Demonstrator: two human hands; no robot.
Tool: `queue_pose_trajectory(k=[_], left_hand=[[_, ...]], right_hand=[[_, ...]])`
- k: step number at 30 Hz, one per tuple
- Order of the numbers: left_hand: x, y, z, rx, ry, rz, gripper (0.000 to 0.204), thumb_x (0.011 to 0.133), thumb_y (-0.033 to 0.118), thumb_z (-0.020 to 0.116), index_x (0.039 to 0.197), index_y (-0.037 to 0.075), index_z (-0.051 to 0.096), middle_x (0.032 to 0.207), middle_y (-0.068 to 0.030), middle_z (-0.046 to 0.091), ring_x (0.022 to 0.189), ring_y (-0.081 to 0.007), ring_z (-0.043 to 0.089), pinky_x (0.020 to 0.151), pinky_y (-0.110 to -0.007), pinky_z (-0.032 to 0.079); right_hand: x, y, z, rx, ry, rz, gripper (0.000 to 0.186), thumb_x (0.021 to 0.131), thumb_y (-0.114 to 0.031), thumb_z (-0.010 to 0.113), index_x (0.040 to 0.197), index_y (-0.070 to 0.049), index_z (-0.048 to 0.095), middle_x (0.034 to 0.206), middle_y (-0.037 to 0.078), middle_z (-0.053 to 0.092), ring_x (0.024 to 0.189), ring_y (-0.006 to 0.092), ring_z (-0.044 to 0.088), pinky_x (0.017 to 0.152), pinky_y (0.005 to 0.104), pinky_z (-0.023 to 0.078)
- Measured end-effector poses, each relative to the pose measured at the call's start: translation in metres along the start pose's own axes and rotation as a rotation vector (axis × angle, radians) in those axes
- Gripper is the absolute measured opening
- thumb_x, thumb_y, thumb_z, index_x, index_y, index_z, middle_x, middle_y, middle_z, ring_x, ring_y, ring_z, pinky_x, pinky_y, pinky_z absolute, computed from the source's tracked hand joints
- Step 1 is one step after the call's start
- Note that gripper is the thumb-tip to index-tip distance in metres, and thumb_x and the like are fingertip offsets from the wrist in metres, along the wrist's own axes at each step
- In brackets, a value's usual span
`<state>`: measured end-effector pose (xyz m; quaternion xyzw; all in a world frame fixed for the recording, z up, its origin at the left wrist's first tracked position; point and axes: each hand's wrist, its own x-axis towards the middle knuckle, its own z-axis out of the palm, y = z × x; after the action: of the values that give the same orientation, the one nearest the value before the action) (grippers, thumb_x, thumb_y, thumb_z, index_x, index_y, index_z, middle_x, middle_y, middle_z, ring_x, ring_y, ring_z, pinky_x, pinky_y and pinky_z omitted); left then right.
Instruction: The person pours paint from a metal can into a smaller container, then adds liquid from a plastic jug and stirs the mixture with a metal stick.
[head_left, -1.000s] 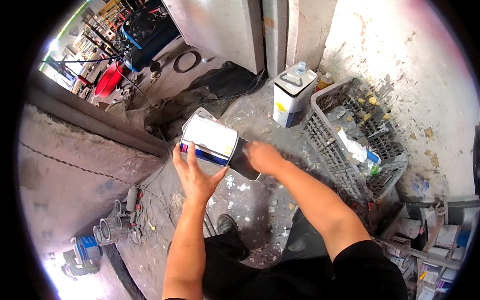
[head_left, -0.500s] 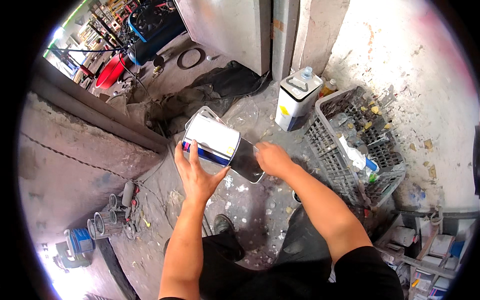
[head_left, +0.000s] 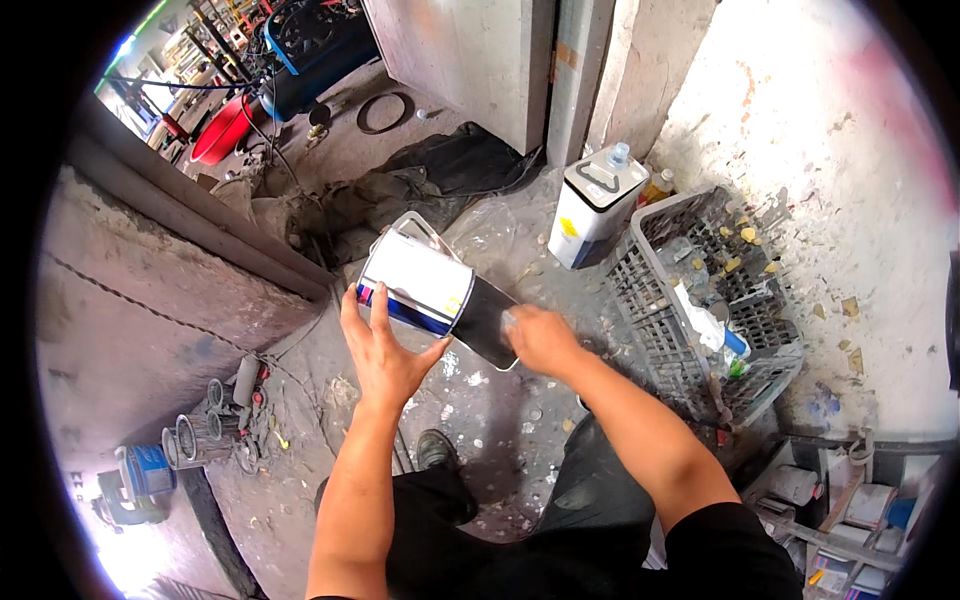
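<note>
Here I am on the head feed, and closest up is my bare left hand (head_left: 385, 360), thumb and fingers spread wide along the near side of a white cylindrical can with a blue band (head_left: 415, 275), thumb by its right end, fingertips by its left, a loose bridging hold rather than a closed fist. Just right of it, my bare right hand (head_left: 545, 340) is folded, fingers curled at the right edge of a dark rectangular tray with a pale rim (head_left: 488, 325); whether they pinch that edge or something else, I can't tell. The can lies on its side over the tray's far-left end, leaving the near-right corner bare; the tray's depth is unclear. My read: thin sheet metal, stiff but dentable, light if empty, heavy and shifting if full, which I can't see. That smooth side could slip and roll, so I'd favour palm and thumb around the middle, or the rolled end rims. The tray looks stiff, its edge the natural handhold. Beyond, right, there's a grey plastic lattice crate (head_left: 655, 335); farther off, a white rectangular tin with a yellow patch (head_left: 590, 215), upright, and crumpled black cloth (head_left: 450, 160).
</note>
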<state>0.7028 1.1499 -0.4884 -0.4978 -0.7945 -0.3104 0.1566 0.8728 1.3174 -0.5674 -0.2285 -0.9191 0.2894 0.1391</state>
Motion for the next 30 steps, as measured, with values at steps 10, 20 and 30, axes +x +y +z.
queue_pose_trajectory(k=[10, 20, 30], left_hand=[[0.004, 0.006, 0.007, -0.042, 0.027, 0.006, 0.122, 0.048, 0.018, 0.094, 0.146, 0.014, 0.022, 0.144, -0.0293, 0.023, 0.13, -0.0472, 0.032, 0.106, -0.052, 0.035], [0.006, 0.009, 0.009, -0.05, 0.029, -0.009, 0.121, 0.048, 0.019, 0.094, 0.146, 0.014, 0.022, 0.143, -0.0286, 0.025, 0.129, -0.0469, 0.033, 0.105, -0.052, 0.036], [0.006, 0.004, 0.007, -0.047, 0.028, -0.02, 0.121, 0.049, 0.024, 0.094, 0.145, 0.014, 0.022, 0.142, -0.031, 0.025, 0.129, -0.0486, 0.033, 0.105, -0.054, 0.035]], right_hand=[[0.014, 0.009, -0.001, -0.008, 0.118, 0.027, 0.019, 0.088, -0.015, 0.055, 0.097, 0.0, 0.06, 0.094, 0.02, 0.064, 0.083, 0.0402, 0.063, 0.074, 0.0477, 0.051], [0.025, -0.01, 0.012, -0.037, 0.145, 0.074, 0.02, 0.09, -0.016, 0.053, 0.101, 0.0, 0.06, 0.09, 0.019, 0.063, 0.082, 0.0399, 0.063, 0.075, 0.0479, 0.051], [0.011, -0.012, 0.014, 0.026, 0.144, -0.054, 0.019, 0.09, -0.016, 0.054, 0.097, 0.0, 0.06, 0.09, 0.02, 0.063, 0.081, 0.0408, 0.063, 0.073, 0.0484, 0.052]])
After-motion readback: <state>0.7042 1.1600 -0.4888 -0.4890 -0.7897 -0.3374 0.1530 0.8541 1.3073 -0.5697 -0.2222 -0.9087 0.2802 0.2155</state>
